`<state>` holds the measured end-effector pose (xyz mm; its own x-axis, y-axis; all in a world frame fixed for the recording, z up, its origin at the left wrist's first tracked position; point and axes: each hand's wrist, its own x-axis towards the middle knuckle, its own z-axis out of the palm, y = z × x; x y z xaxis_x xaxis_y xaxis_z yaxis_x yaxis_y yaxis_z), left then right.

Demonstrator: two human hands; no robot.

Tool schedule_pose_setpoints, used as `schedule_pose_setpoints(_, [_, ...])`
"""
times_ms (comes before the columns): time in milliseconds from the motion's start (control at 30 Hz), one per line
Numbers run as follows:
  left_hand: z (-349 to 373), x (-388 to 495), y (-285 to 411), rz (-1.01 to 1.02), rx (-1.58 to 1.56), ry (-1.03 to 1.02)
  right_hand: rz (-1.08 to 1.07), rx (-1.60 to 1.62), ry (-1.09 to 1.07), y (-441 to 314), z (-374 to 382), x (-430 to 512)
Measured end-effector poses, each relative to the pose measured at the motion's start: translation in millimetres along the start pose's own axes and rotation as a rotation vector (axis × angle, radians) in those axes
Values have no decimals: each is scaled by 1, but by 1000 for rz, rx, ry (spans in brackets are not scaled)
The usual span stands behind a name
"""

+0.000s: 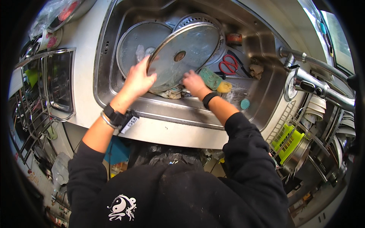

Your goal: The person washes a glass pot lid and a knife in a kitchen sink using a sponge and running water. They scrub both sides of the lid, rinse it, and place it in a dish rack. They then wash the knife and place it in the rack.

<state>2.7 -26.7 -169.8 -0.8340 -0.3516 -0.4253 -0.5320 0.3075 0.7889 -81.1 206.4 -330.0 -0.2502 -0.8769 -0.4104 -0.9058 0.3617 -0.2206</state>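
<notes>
My left hand (138, 78) grips the metal rim of a round glass pot lid (196, 42), its thumb lying in front of the glass. The lid is tilted up over a stainless steel sink (182, 107), and its dark round centre fitting faces me. At the lid's lower edge is my right hand (195, 83), fingers curled and blurred; whether it holds anything is unclear. A second glass lid (129, 45) lies behind on the left, partly covered. Beside my right hand are a green scouring pad (210, 78) and a yellow sponge (224, 87). A crumpled cloth (171, 93) shows below the lid.
Red-handled scissors (228, 65), a small can (233, 39) and a turquoise scrubber (245, 104) lie in the sink's right part. A chrome faucet (310, 84) stands at right, above a dish rack (285, 119) with bowls. A perforated metal strainer (196, 19) sits behind the lid.
</notes>
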Motion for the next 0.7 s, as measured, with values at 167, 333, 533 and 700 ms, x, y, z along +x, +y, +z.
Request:
schedule_pose_setpoints(167, [-5,-7,3,87,265,-146,-121,-17,-9,8,-5,2])
schedule_pose_setpoints(333, [5,22,22,373,382,-25,-39,-66,101,27,1,0])
schedule_pose_setpoints(533, [30,5,-11,-67,-36,-96,-5,132,129,20,8,-9])
schedule_pose_setpoints(700, [14,19,10,125,300,-199,21,-323,126,53,-10,-10])
